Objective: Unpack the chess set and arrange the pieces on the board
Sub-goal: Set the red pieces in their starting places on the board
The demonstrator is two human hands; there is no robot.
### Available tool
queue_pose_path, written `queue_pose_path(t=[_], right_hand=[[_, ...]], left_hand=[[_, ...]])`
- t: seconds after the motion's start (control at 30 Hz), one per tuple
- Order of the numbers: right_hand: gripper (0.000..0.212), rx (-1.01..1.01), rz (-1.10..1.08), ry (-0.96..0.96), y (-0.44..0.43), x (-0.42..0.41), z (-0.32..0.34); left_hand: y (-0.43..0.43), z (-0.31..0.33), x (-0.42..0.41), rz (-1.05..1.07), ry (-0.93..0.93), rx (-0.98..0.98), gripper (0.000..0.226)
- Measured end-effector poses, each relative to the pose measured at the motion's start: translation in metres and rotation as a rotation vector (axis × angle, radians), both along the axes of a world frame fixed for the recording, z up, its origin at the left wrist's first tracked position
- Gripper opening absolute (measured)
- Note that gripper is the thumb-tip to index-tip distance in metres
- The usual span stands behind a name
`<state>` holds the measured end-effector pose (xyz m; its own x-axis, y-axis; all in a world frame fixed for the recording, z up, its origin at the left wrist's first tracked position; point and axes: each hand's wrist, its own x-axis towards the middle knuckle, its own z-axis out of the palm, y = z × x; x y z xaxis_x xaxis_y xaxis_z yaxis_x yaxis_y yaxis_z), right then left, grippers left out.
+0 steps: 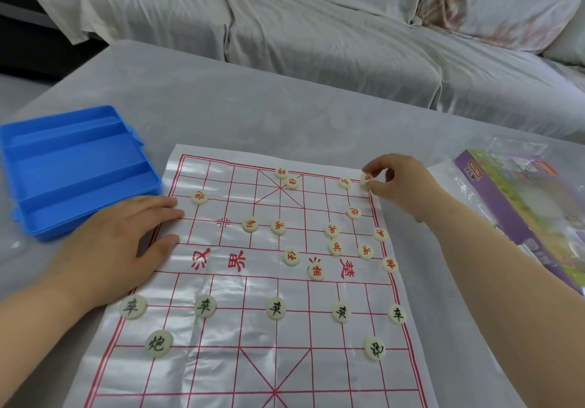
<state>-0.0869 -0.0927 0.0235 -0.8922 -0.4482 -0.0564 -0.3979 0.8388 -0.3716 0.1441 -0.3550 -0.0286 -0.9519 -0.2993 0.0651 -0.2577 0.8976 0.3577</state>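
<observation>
A person's right hand pinches a red-lettered piece between thumb and forefinger at the far right corner of the board, with the other fingers curled. The left hand lies flat, its straight fingers pressing on the board's left edge. The board, a glossy white sheet printed with a red grid, is spread across the middle of the grey desk and runs out of view at its near end. Five black-lettered discs stand in a row across its near half. Two more black-lettered discs lie nearer the person, one toward the left edge and one toward the right. Other red-lettered discs lie scattered over the far half, most of them bunched toward the right edge. Two sit just beside each other at the top of the far crossed square, and one lies alone near the left hand's fingertips. An open blue plastic case, its inside split into long compartments, rests at the desk's left edge, just beside the left hand. A purple printed box in clear wrapping lies along the desk's right edge. A sofa draped in pale cloth stands behind the desk
</observation>
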Motion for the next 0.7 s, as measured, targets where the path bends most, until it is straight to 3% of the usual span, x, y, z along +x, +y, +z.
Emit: queue_pose_path(t=[0.23, 0.37, 0.7], right_hand=[[0.024, -0.058, 0.407, 0.069, -0.121, 0.035, 0.017], [0.029, 0.048, 0.548, 0.057, -0.191, 0.053, 0.005], [0.031, 0.019, 0.543, -0.041, -0.222, 0.055, -0.015]], left_hand=[[0.003, 0.001, 0.001, -0.013, 0.055, -0.015, 0.040], [0.002, -0.001, 0.003, -0.031, 0.089, 0.004, 0.042], [-0.003, -0.006, 0.002, -0.055, 0.157, 0.013, 0.040]])
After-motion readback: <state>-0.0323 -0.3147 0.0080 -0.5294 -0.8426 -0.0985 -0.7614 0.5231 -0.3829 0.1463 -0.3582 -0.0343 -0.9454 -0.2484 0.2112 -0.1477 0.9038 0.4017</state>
